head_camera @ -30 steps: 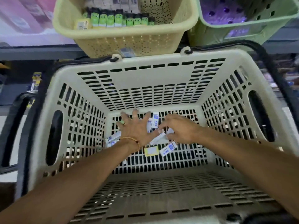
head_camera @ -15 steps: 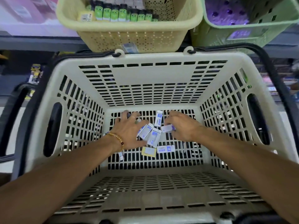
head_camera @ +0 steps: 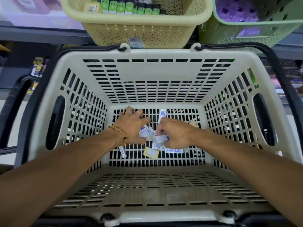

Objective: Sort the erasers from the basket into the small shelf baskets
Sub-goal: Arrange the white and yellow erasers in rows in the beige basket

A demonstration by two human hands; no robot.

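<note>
Head view, sole entry. Large cream slotted plastic shopping basket (head_camera: 154,71) with black handles; on its floor, a small heap of white-and-blue paper-sleeved erasers (head_camera: 147,132) at centre, one yellow-sleeved eraser (head_camera: 151,152) at 6 o'clock of the heap, one stray eraser (head_camera: 122,151) at 8 o'clock. Left hand (head_camera: 132,126), beaded bracelet at the wrist, fingers curled over the heap; whether it grips any is unclear. Right hand (head_camera: 174,134) pinches a white eraser. Pale yellow perforated shelf basket (head_camera: 139,30) at 12 o'clock, green one (head_camera: 246,27) at 1 o'clock. Risks: erasers slipping from an overfull grip; small pieces wedging in floor slots; types mixing between shelf baskets.
</note>
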